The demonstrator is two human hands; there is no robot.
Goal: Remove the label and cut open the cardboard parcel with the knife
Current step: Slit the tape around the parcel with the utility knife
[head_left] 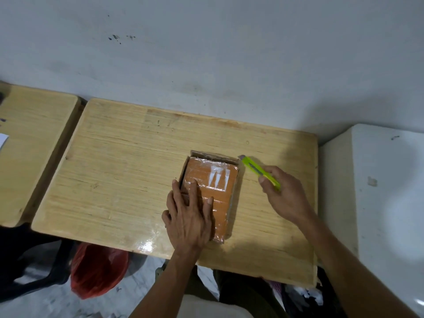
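A small cardboard parcel [220, 198], wrapped in orange-brown tape, lies flat on the wooden desk [128, 171]. White remains of a torn label [219, 177] cling to its top near the far end. My left hand [190, 216] presses flat on the parcel's near left part, fingers spread. My right hand [283, 191] hovers just right of the parcel and grips a yellow-green utility knife [258, 169]. The knife's blade tip points toward the parcel's far right corner, close to it.
A second wooden desk [32, 143] stands to the left with a white paper at its edge. A white box-like surface [376, 191] rises on the right. The wall runs behind the desks. Below the desk lie a red plastic bag [96, 269] and a dark chair.
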